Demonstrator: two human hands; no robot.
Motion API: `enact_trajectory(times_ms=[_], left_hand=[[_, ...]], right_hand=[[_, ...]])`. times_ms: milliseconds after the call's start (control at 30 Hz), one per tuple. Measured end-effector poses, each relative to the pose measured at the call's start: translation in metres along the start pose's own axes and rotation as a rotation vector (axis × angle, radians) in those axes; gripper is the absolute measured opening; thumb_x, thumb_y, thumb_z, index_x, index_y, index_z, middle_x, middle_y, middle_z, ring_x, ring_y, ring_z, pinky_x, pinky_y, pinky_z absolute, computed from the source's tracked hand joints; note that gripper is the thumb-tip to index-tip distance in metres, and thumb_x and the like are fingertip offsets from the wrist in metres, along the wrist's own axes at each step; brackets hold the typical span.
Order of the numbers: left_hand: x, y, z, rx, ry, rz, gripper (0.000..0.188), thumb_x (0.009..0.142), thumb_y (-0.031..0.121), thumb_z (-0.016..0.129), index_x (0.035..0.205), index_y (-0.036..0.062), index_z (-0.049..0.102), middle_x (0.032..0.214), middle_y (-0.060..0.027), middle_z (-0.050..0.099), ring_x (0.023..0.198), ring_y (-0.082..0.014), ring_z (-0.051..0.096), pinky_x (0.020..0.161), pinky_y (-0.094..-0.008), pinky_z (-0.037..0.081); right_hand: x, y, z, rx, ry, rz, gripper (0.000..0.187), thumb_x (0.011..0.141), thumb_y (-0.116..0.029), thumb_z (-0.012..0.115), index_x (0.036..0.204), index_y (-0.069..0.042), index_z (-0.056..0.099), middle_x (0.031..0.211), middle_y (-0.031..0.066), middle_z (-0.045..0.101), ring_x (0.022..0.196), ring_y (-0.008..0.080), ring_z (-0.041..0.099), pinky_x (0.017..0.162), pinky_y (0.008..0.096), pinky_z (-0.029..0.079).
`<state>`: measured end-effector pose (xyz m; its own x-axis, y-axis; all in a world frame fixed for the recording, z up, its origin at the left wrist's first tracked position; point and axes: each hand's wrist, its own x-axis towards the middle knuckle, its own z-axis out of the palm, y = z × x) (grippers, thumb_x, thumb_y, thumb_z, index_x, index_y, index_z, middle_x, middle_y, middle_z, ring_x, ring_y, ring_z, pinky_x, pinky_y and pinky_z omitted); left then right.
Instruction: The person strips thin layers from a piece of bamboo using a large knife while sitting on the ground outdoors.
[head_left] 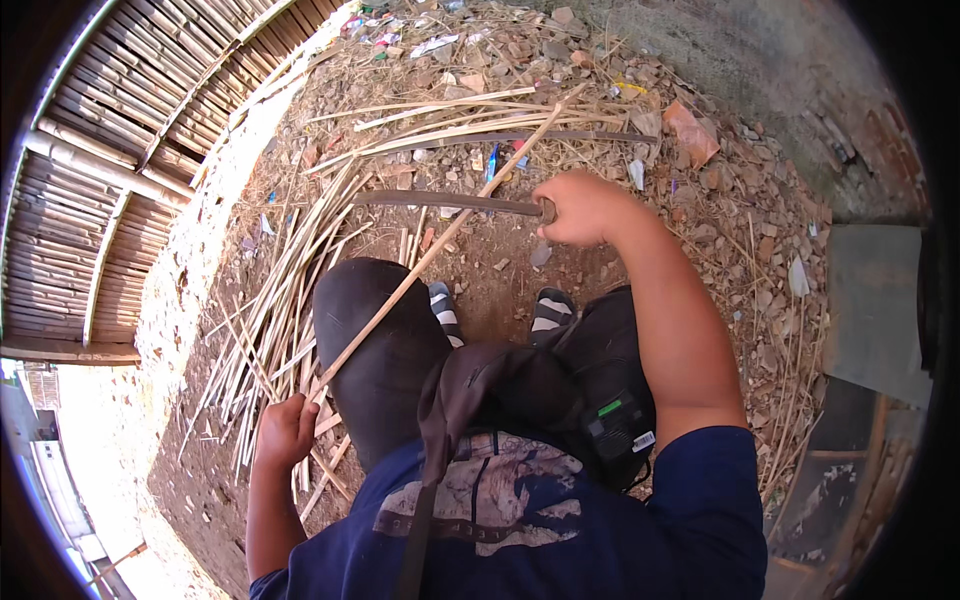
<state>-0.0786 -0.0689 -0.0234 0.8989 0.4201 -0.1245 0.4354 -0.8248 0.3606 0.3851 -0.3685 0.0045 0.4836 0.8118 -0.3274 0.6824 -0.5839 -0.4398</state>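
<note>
My left hand (pixel 287 432) is closed around the near end of a long bamboo strip (pixel 420 270). The strip slants up over my left knee toward the far right. In my right hand (pixel 590 208) is a machete (pixel 415 199), its dark, slightly curved blade pointing left. Blade and strip cross in front of my knees; whether they touch I cannot tell. Left of my left leg lies a loose pile of cut bamboo strips (pixel 290 290) on the ground. More pale strips (pixel 450 125) lie crosswise beyond the machete.
Rubble and litter cover the ground (pixel 740 260), with a broken terracotta piece (pixel 690 133) at the far right. A bamboo slat structure (pixel 110 130) stands at the upper left. A grey wall (pixel 760 90) rises at the upper right. My striped socks (pixel 553 312) show between my knees.
</note>
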Motion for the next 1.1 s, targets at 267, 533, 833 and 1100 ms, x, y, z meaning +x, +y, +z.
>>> enact_trajectory(times_ms=[267,533,833,1100], left_hand=[[0.010,0.010,-0.023,0.129,0.014,-0.007,0.040,0.095,0.033,0.064,0.070,0.0033,0.053,0.060,-0.0217,0.056,0.059,-0.0448,0.058,0.054,-0.0509,0.044],[0.009,0.010,-0.001,-0.014,-0.044,0.005,0.040,0.097,0.031,0.062,0.070,0.0028,0.051,0.060,-0.0214,0.054,0.058,-0.0439,0.056,0.053,-0.0488,0.043],[0.017,0.011,-0.005,0.030,-0.027,0.041,0.044,0.097,0.034,0.061,0.068,0.0033,0.050,0.058,-0.0210,0.053,0.057,-0.0441,0.055,0.052,-0.0491,0.042],[0.010,-0.001,0.003,0.013,0.030,0.033,0.043,0.096,0.032,0.063,0.067,0.0038,0.049,0.056,-0.0203,0.051,0.054,-0.0432,0.054,0.050,-0.0484,0.041]], right_hand=[[-0.009,0.063,0.004,0.243,0.090,0.380,0.069,0.074,-0.029,0.080,0.130,0.005,0.060,0.105,0.0211,0.071,0.088,0.0313,0.069,0.081,0.0415,0.054],[-0.023,0.014,-0.020,0.181,0.060,0.124,0.067,0.073,-0.031,0.080,0.130,0.001,0.062,0.109,0.0229,0.070,0.099,0.0346,0.069,0.087,0.0401,0.054],[-0.015,0.030,-0.011,0.065,0.147,0.145,0.066,0.074,-0.032,0.081,0.129,0.000,0.063,0.102,0.0201,0.071,0.093,0.0315,0.070,0.082,0.0424,0.053],[-0.018,0.071,-0.014,0.430,0.071,0.523,0.058,0.074,-0.027,0.078,0.125,-0.002,0.066,0.101,0.0201,0.072,0.096,0.0347,0.069,0.084,0.0439,0.053]])
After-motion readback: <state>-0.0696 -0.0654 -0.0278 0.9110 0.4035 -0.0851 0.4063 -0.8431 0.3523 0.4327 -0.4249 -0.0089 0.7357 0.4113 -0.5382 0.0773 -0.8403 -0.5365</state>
